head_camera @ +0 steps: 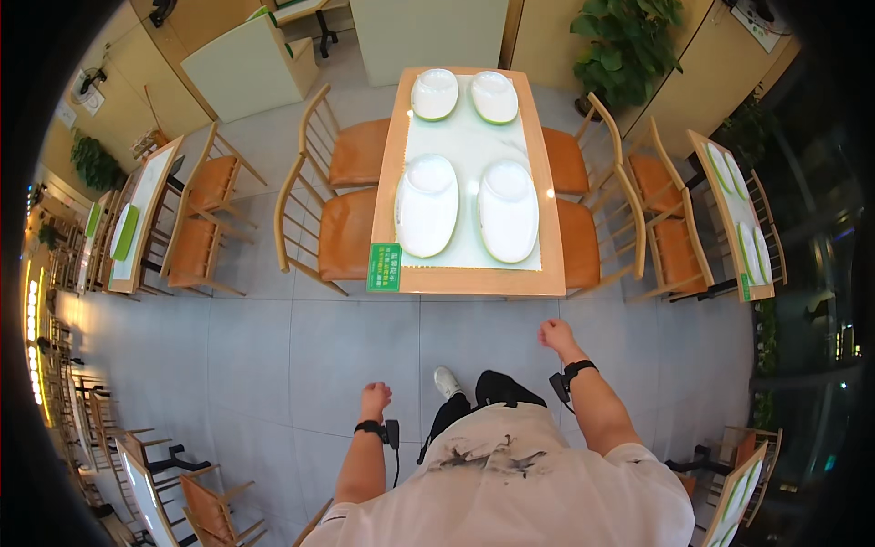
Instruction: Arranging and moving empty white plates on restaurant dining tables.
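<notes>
My left hand (376, 398) hangs over the grey tiled floor, fingers curled, with no object visible in it. Farther forward, near the table's front edge, my right hand (556, 334) is also loosely closed, and nothing shows in it. A wood-edged dining table (472, 282) stands before me. On it lie several white oval plates with green undersides: a near left plate (428, 222), a near right plate (508, 219), a far left plate (435, 102) and a far right plate (495, 106). A green sign (385, 267) bearing writing is at the near left corner.
Wooden chairs with orange seats flank the table, such as a left chair (347, 236) and a right chair (577, 243). Other tables with plates stand at the left (123, 284) and right (760, 292). A leafy potted plant (625, 55) is beyond, beside the wall.
</notes>
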A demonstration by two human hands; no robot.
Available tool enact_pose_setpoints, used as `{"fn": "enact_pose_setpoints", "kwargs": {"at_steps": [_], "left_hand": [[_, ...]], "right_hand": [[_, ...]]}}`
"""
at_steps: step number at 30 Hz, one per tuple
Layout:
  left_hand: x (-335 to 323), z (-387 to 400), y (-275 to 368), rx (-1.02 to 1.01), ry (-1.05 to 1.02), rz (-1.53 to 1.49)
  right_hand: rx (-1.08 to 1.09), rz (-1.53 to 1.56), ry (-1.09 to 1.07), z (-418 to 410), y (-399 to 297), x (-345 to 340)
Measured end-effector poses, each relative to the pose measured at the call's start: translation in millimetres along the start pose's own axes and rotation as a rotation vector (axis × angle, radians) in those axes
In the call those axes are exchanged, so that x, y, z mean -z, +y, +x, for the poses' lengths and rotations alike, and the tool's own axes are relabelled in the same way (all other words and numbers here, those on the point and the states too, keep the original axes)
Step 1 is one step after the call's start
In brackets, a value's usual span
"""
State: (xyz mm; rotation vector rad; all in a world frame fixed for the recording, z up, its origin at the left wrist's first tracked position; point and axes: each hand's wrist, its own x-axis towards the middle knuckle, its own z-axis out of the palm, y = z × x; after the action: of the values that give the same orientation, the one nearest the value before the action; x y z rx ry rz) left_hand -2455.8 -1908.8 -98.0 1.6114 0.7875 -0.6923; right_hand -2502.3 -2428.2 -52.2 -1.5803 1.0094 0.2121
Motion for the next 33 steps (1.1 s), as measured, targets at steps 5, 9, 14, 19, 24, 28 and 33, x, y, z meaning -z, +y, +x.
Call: {"fn": "enact_pose_setpoints", "kwargs": {"at_steps": [5,9,14,19,24,28,33], "left_hand": [[-41.0,10.0,89.7,-0.049,-0.079,-0.073],[-68.6,20.5,136.0,-0.078,-0.089,-0.063],[-105.9,30.6,192.0,-0.105,-0.133,-0.005],[-131.6,56.9,243.2,-0.149,-0.050,0.063],[-163.7,115.6,288.5,-0.236,0.006,0.142],[-192.7,132.8,331.6,-0.247,-0.005,0.174],[-185.6,159.6,335.1,-0.335,-0.044,0.313]], "right_hand": [[0.140,-0.070,0.059,24.5,-27.8,2.6],[0.222,-0.125,0.086,67.1,-57.3,1.3],[0.324,-0.192,0.310,138.5,-86.3,-10.3],[0.302,-0.278,0.403,190.2,-148.0,-34.1],[0.358,-0.483,0.447,207.5,-172.8,-41.1],[0.333,-0.455,0.317,200.3,-186.8,-38.3],[0.355,-0.448,0.309,194.1,-202.7,-51.0]]}}
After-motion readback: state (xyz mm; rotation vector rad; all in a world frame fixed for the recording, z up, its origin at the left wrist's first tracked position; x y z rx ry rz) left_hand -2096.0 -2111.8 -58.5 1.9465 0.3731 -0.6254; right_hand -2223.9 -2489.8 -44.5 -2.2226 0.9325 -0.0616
